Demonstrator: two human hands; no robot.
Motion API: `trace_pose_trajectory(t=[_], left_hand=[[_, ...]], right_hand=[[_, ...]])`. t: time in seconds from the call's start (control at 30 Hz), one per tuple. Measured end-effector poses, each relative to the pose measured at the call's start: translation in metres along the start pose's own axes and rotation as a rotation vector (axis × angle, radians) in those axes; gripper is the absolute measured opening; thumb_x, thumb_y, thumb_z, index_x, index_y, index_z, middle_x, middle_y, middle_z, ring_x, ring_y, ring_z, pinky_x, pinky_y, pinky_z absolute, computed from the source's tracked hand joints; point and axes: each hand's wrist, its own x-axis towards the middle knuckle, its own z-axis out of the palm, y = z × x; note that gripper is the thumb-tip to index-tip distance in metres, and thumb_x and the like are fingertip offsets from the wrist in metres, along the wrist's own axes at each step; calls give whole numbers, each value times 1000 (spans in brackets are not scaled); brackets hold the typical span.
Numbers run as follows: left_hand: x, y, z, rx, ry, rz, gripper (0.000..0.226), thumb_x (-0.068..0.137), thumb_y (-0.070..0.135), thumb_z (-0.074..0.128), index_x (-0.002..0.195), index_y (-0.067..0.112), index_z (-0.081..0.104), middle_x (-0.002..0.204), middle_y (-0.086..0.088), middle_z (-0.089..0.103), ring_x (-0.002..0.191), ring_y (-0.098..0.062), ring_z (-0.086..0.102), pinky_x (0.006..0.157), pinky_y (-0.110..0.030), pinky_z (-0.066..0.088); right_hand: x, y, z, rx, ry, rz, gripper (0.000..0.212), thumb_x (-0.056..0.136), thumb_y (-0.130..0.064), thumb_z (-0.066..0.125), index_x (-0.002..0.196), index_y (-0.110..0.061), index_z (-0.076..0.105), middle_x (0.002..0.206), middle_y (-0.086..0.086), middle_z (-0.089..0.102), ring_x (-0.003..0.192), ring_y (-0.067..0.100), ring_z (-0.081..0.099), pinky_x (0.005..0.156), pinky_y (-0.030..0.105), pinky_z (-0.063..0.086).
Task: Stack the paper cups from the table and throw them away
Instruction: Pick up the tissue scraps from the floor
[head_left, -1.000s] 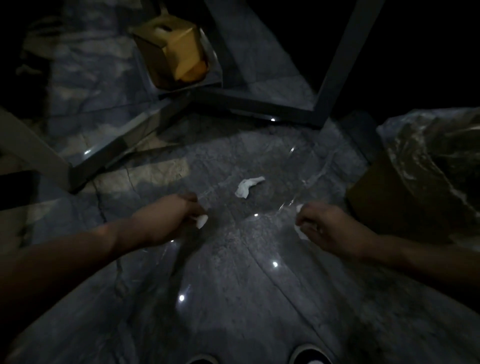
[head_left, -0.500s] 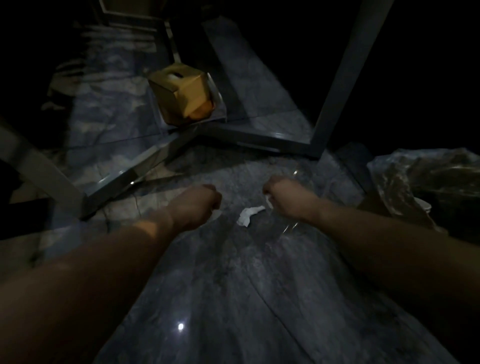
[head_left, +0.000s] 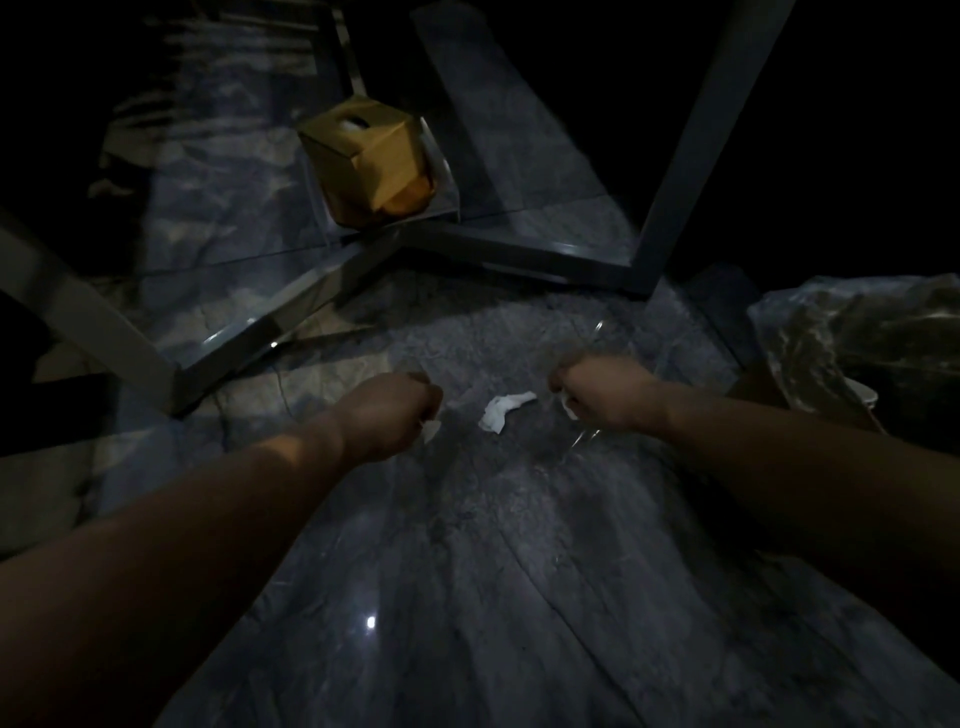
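The scene is dim. My left hand (head_left: 387, 413) is closed as a fist over the grey marble floor, with a small white scrap of paper (head_left: 431, 430) poking out under its fingers. My right hand (head_left: 605, 391) is also closed, holding another white scrap (head_left: 569, 410) at its lower edge. Between the two hands a crumpled white piece of paper (head_left: 503, 410) lies on the floor. At the right edge stands a bin lined with a clear plastic bag (head_left: 852, 338), and a white cup rim (head_left: 865, 395) shows inside it.
A brown tissue box (head_left: 371, 161) sits on a low glass shelf behind the metal table legs (head_left: 680, 150). A metal frame bar (head_left: 519, 252) crosses the floor ahead. My forearms reach in from both lower corners over glossy marble floor (head_left: 467, 597).
Both hands have moved forward and toward each other, and now flank the crumpled paper. The view has tilted up, so my shoes have left the frame. Both fists stay closed on their scraps.
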Motion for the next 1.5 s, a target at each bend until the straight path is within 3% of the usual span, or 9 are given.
trace_pose_trajectory(t=[0.17,0.53,0.73,0.83,1.0,1.2,1.27,1.37,1.5], left_hand=[[-3,-5,-3,8,0,-23,15,84,10,58,97,12,64,107,-7,62,96,-27,62,71,-28,39],[-1,-9,-1,37,-22,23,9,86,13,57,93,16,62,104,-6,62,93,-26,62,73,-32,44],[8,-8,5,30,-32,13,12,88,14,56,98,14,63,106,-6,63,97,-25,62,77,-34,47],[12,-11,12,31,-22,2,15,90,17,56,103,15,62,109,-6,64,99,-25,63,74,-30,41],[12,-15,21,37,-65,-28,22,93,20,55,114,19,61,117,-4,62,103,-23,62,75,-28,40],[8,-17,25,44,-90,-16,24,91,17,58,115,22,60,118,-2,61,105,-21,62,74,-27,40],[7,-17,25,45,-76,-17,23,91,16,57,113,22,60,117,-1,62,104,-20,62,72,-25,36],[4,-17,24,32,-68,-26,23,92,16,56,114,23,60,117,0,62,105,-19,62,72,-23,33],[2,-16,22,10,-73,-42,27,93,17,54,119,23,57,120,-1,60,105,-21,62,73,-26,37]], right_hand=[[-7,3,0,-62,-38,-1,13,85,-14,56,93,-13,66,109,11,68,98,30,66,69,27,38],[6,-9,0,58,-94,-37,25,85,-11,57,109,-11,66,113,12,67,98,29,65,86,41,55],[18,-13,9,134,-82,-47,33,92,-12,53,125,-14,58,130,8,51,111,26,57,89,33,48],[26,-18,14,156,-116,-78,43,91,-9,53,133,-16,54,140,8,46,124,29,51,103,38,45],[37,-30,22,160,-229,-132,45,95,-13,54,139,-20,51,156,8,34,139,28,38,115,31,29],[46,-40,32,161,-350,-191,45,92,-7,60,136,-12,55,146,15,49,135,32,46,113,36,37],[47,-39,36,218,-377,-198,54,92,-10,63,143,-13,46,154,11,39,142,26,38,116,27,26],[47,-36,36,207,-368,-188,55,91,-17,66,143,-19,46,150,3,42,136,21,41,99,7,23],[50,-33,32,168,-353,-125,33,90,-11,58,122,-7,60,133,16,57,117,33,57,94,30,45]])
